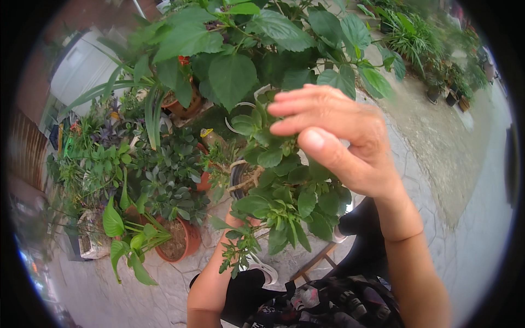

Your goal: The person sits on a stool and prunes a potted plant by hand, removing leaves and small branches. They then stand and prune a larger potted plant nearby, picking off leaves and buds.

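My right hand point(340, 129) hovers over a bushy green potted plant point(287, 197) with scalloped, fleshy leaves. Its fingers point left and stand a little apart from the thumb, with nothing seen between them. My left hand point(242, 221) is low at the near left side of this plant. Leaves cover most of it, so what its fingers touch is hidden. Beside the foliage shows the rim of a dark pot point(236, 180), with a pale, rope-like strand across its soil. A small sprig with lobed leaves point(240, 250) hangs in front of my left forearm.
Large-leaved branches point(233, 74) spread across the far side. A terracotta pot point(190, 242) with a broad-leaved plant stands on the left, near a dark-leaved shrub point(164, 176). A white container point(84, 67) is farther back. Below me are a wooden stool frame point(313, 262) and stone paving point(176, 291).
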Motion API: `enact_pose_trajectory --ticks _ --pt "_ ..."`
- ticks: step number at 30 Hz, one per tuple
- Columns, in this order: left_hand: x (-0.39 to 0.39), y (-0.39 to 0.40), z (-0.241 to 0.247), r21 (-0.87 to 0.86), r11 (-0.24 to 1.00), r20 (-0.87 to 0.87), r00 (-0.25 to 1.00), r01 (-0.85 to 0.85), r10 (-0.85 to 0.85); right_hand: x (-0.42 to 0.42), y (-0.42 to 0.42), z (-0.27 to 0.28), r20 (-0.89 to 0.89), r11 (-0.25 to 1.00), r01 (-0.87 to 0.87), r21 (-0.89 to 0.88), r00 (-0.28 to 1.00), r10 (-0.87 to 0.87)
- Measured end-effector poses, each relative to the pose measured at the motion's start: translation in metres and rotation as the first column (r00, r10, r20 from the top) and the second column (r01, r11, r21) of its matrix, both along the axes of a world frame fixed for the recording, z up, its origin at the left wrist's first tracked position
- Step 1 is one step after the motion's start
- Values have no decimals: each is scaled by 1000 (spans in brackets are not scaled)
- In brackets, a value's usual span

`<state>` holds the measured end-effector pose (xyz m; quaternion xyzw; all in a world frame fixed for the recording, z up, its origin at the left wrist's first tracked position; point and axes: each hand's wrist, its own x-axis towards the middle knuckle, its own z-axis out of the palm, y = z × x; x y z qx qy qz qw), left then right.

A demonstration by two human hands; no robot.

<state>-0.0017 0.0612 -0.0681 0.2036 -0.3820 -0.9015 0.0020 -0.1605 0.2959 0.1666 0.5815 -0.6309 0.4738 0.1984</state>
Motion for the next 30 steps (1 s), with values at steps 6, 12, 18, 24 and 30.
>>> enact_pose_trajectory --ticks 6,12,18,24,30 --pt "-10 8 -3 20 1000 -2 1000 -15 15 -9 19 0 -82 979 179 97 982 -171" --pt "-3 7 -5 40 996 55 995 -82 80 -17 27 -14 74 990 138 33 987 -140" --pt "32 14 -18 60 972 198 958 -225 210 -10 22 -20 425 992 88 -94 904 -40" --pt "58 21 -26 51 939 342 889 -340 304 -4 16 -28 552 995 -97 33 831 63" --pt "36 31 -7 -118 916 24 921 -383 388 -2 2 -46 574 994 -49 98 818 -16"
